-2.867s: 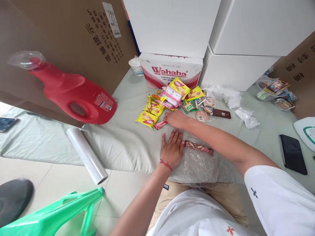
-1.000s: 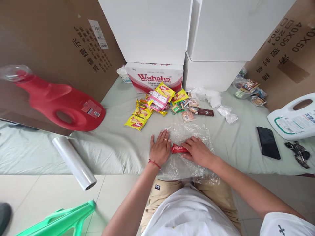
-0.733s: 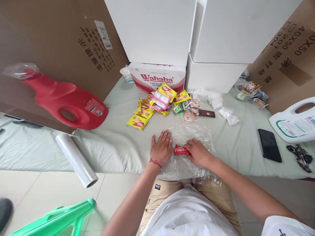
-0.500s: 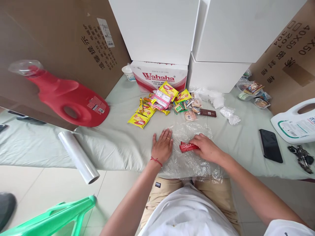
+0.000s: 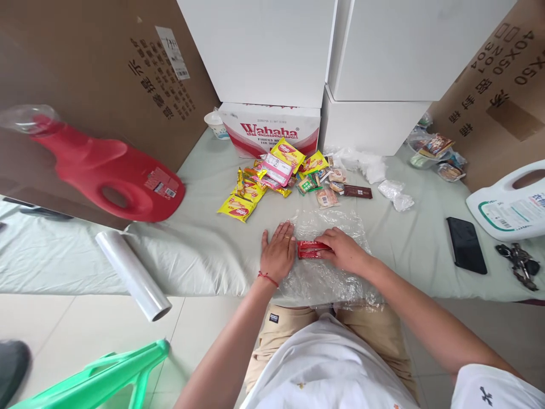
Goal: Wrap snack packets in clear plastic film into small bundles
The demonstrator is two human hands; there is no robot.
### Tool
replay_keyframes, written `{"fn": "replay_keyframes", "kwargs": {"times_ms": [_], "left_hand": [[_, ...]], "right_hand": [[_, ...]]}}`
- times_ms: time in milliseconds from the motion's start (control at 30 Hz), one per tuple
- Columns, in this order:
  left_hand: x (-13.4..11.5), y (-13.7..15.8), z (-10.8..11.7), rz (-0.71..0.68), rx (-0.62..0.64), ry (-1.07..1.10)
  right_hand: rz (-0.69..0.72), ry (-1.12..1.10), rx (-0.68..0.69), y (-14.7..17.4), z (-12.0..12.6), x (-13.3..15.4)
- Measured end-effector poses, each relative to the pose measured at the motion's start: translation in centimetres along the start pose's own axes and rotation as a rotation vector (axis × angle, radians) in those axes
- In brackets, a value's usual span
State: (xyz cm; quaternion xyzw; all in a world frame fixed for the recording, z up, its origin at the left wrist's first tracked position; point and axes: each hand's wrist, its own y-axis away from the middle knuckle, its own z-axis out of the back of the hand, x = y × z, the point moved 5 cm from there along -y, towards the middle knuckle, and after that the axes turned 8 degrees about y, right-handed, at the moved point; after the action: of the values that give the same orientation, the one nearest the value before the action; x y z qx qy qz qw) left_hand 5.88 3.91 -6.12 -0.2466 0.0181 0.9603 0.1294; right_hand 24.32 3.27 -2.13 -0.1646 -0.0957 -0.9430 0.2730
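Note:
Two red snack sticks (image 5: 310, 250) lie side by side on a spread sheet of clear plastic film (image 5: 327, 284) at the table's front edge. The fingers of my right hand (image 5: 343, 250) are closed on their right ends. My left hand (image 5: 277, 255) rests flat, fingers stretched out, on the film's left edge just beside the sticks. Beyond my hands sits a pile of yellow snack packets (image 5: 238, 207) with a pink packet (image 5: 276, 169) on top. A dark brown bar (image 5: 357, 192) and small wrapped biscuits (image 5: 327, 197) lie to its right.
A red detergent jug (image 5: 114, 176) and a roll of plastic film (image 5: 134, 276) are at the left. Crumpled film (image 5: 395, 195), a black phone (image 5: 466, 245), keys (image 5: 518, 266) and a white jug (image 5: 511, 204) lie right. A Wahaba-labelled carton (image 5: 272, 128) stands behind; a green stool (image 5: 106, 375) is below.
My right hand has moved slightly left with the red sticks, which now lie straighter and side by side, close to my left hand. My left hand stays flat. The view has shifted a little.

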Motion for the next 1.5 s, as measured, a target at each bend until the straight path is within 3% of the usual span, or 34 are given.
{"fn": "replay_keyframes", "kwargs": {"times_ms": [267, 367, 433, 533, 600, 733, 900, 1033, 1133, 1233, 1333, 1433, 1500], "left_hand": [[0.0, 0.1, 0.2, 0.026, 0.011, 0.036], [-0.3, 0.0, 0.1, 0.011, 0.010, -0.009], [-0.3, 0.0, -0.1, 0.002, 0.002, -0.034], [-0.3, 0.0, -0.2, -0.006, 0.002, -0.047], [-0.3, 0.0, -0.3, -0.006, 0.006, -0.045], [-0.3, 0.0, -0.1, 0.002, 0.007, -0.033], [-0.3, 0.1, 0.0, -0.004, -0.007, -0.022], [-0.3, 0.1, 0.1, -0.012, -0.017, -0.005], [-0.2, 0.1, 0.2, -0.009, -0.022, 0.005], [-0.2, 0.0, 0.2, -0.009, -0.025, 0.007], [-0.3, 0.1, 0.2, -0.014, -0.022, 0.012], [-0.3, 0.1, 0.2, -0.014, -0.020, 0.026], [-0.2, 0.2, 0.2, -0.017, -0.023, 0.031]], "right_hand": [[0.055, 0.121, -0.004, 0.0, -2.1, 1.1], [0.101, 0.046, -0.064, 0.2, -1.2, 0.8], [0.030, 0.041, -0.141, -0.2, 0.5, -1.2], [-0.303, 0.179, -0.280, -1.6, 4.1, -7.0], [-0.451, 0.237, -0.305, -2.8, 5.9, -10.9], [-0.619, 0.299, -0.155, -4.2, 6.5, -16.1], [-0.671, 0.347, -0.085, -1.8, 5.8, -17.5], [-0.686, 0.303, -0.173, 1.4, 6.3, -16.4], [-0.518, 0.101, -0.256, 2.2, 6.4, -12.3], [-0.210, -0.050, -0.198, 1.1, 5.1, -5.9], [-0.065, -0.019, -0.097, -0.2, 2.5, -1.2], [-0.005, 0.038, -0.007, -1.0, 0.2, 0.3], [0.025, 0.019, -0.054, -0.5, 0.1, 0.3]]}}
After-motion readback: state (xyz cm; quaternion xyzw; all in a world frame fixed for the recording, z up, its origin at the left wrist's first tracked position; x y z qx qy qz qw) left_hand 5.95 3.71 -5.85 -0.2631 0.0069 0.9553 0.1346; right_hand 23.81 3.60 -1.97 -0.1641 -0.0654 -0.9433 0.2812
